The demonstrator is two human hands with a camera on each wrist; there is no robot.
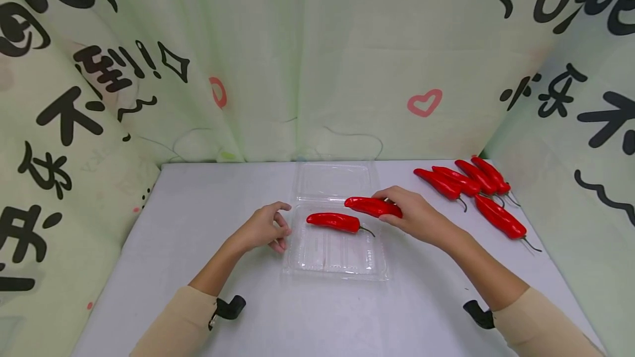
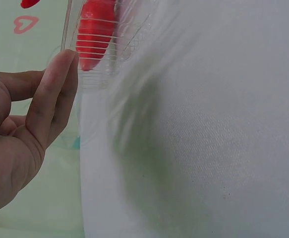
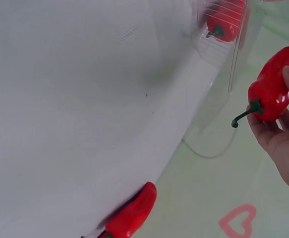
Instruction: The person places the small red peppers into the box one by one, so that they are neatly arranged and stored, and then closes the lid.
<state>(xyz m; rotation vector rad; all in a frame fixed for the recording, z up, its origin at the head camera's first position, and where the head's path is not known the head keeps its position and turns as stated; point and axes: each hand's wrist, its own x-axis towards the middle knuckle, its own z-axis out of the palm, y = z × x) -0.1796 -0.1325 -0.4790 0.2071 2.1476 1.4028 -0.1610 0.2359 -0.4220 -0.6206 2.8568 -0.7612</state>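
Note:
In the head view, a clear plastic box (image 1: pixel 337 260) lies with its lid (image 1: pixel 337 180) folded back behind it. One red chili pepper (image 1: pixel 333 222) lies inside, its green stem pointing right. My right hand (image 1: pixel 416 215) grips a second red pepper (image 1: pixel 364 206) above the box's back right part; in the right wrist view, thumb and fingers hold this pepper (image 3: pixel 273 84), stem hanging free. At the box's left edge is my left hand (image 1: pixel 265 227), fingers loosely bent. The left wrist view has its fingertips (image 2: pixel 67 62) by the box wall; whether they touch it, I cannot tell.
Several more red peppers (image 1: pixel 501 217) lie at the back right of the white table (image 1: pixel 208 197). Printed fabric curtains (image 1: pixel 347 70) stand behind the table and along both sides.

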